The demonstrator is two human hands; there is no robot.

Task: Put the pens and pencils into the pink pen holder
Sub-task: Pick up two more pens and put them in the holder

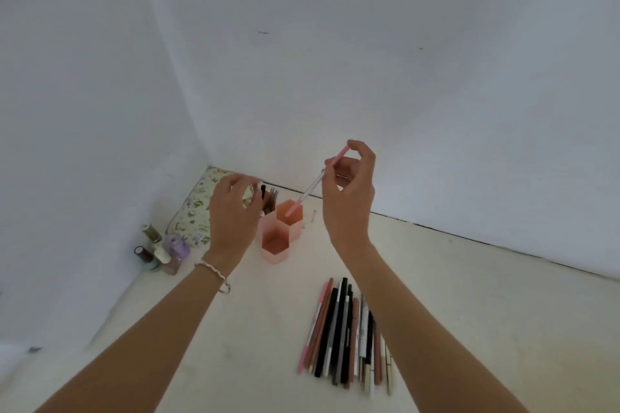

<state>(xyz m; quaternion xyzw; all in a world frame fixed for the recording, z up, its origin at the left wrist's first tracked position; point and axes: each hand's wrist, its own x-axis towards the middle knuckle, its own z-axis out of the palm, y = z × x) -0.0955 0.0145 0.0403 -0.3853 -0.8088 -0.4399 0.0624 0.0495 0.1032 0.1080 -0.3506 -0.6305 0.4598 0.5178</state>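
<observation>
The pink pen holder (pixel 281 246) with hexagonal compartments stands near the corner of the white table. My right hand (pixel 349 193) pinches a pink and clear pen (pixel 313 186) by its upper end, tilted, with the lower tip inside the rear right compartment. My left hand (pixel 233 211) hovers with curled fingers beside the holder's rear left compartment, which holds several dark pens (pixel 268 199). Whether the left hand holds anything I cannot tell. A pile of several pens and pencils (pixel 347 332) lies on the table in front of the holder, between my forearms.
A floral pouch (pixel 196 208) lies in the corner behind my left hand. Several nail polish bottles (pixel 162 250) stand to its left near the wall. White walls (pixel 369 60) close the table at the back and left.
</observation>
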